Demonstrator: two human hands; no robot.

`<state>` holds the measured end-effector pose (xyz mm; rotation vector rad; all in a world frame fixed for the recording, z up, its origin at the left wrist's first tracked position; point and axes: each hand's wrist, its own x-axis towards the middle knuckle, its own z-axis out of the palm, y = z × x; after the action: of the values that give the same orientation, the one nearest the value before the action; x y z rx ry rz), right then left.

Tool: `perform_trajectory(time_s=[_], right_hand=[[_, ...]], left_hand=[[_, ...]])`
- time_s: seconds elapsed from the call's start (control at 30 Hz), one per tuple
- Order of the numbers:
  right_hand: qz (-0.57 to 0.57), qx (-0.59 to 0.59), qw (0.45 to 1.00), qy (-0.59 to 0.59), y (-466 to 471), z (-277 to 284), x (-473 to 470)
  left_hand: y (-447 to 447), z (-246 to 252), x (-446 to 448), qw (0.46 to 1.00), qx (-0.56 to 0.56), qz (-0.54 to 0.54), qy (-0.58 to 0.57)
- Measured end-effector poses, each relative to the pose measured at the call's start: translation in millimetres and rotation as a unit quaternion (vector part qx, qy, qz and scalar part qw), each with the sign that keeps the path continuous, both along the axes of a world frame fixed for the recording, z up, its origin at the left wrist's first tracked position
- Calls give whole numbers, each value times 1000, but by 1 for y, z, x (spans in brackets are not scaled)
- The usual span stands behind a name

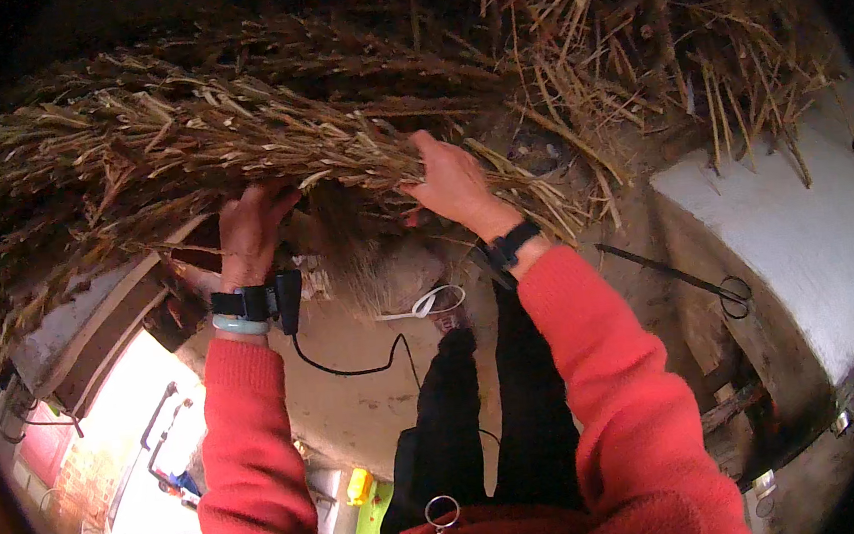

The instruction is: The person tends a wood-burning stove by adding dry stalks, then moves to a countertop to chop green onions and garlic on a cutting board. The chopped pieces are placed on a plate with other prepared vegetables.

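Observation:
A long bundle of dry plant stalks (236, 135) stretches across the upper left, its right end by my right hand (458, 182). That hand grips the bundle, thumb on the near side and fingers over the top. My left hand (249, 224) holds the bundle's near edge from below; its fingertips are hidden among the stalks. Fine dry stems (350, 250) hang down between the hands. Both wrists wear black straps, and a pale bangle (240, 325) circles the left one.
More loose stalks (605, 49) are heaped at the upper right. Long metal fire tongs (672, 272) with ring handles lean by a white-topped ledge (777, 217). A white strap (424, 305) lies near my feet. A black cable (352, 373) runs from my left wrist. Bright doorway (145, 410) at left.

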<state>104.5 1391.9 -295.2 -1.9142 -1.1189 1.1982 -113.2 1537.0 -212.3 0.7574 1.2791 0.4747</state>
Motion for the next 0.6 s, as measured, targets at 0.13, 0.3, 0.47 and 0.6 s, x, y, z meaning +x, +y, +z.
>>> perform_trajectory(time_s=[0.13,0.3,0.47,0.6], right_hand=[[-32,1,999,-27,-40,40,24],[-110,9,991,-73,-135,86,24],[-221,29,964,-145,-266,150,-5],[-277,-51,955,-93,-345,187,-42]], left_hand=[[16,-2,-21,947,185,-228,129],[39,-12,-87,847,313,-385,192],[49,6,-112,752,359,-506,221],[19,68,-92,903,102,-393,140]])
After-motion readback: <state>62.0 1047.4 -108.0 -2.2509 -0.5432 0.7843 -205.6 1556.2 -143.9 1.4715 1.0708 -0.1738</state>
